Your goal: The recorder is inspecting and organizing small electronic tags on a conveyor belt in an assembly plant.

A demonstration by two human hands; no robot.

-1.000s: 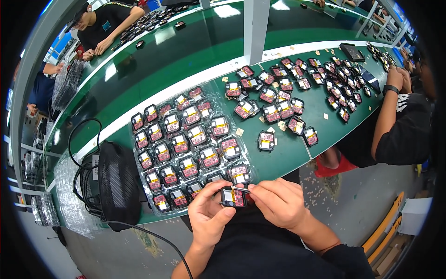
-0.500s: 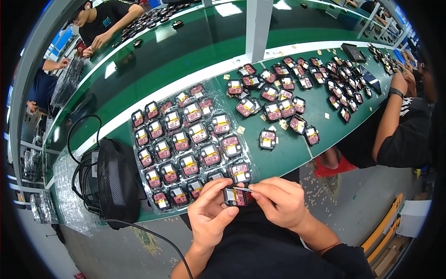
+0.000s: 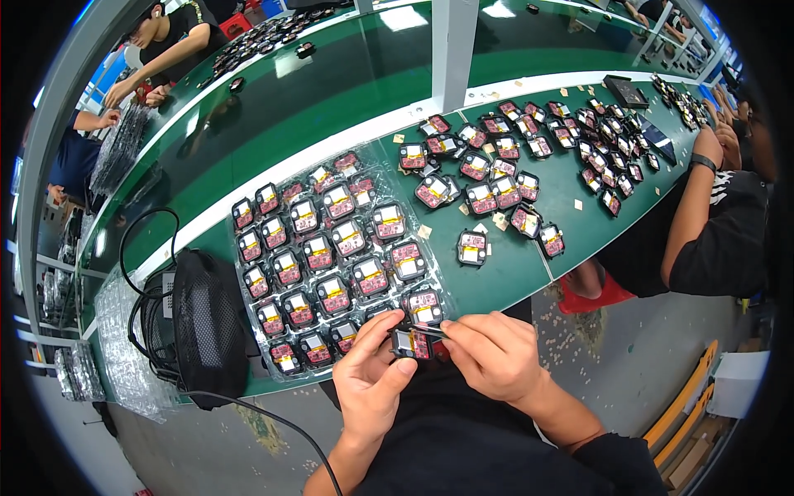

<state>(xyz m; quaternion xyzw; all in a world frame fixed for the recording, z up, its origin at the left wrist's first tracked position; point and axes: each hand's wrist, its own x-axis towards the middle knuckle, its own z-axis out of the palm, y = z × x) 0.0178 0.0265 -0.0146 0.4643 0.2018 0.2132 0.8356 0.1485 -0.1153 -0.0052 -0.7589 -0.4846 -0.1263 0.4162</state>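
My left hand (image 3: 368,376) grips a small black square electronic device (image 3: 411,343) by its edges, between thumb and fingers. The device is open-backed, showing a pale block, yellow tape and part of a red circuit board. Pinched in my right hand (image 3: 496,354) are thin metal tweezers (image 3: 428,329), their tip at the device's upper edge. Just beyond my hands lies a clear plastic tray (image 3: 240,307) filled with rows of similar devices, each with a red board and pale block. One tray device (image 3: 424,307) sits right behind the held one.
Many loose devices (image 3: 481,198) are spread over the green table (image 3: 517,277) to the right, among small pale paper bits. A black mesh bag (image 3: 207,322) with a cable and stacked clear trays (image 3: 124,331) lie left. A co-worker's arm (image 3: 695,207) reaches in at right.
The held device has tilted and shifted slightly left, with the tweezers still at its upper edge. The co-worker across at far left has moved their arms.
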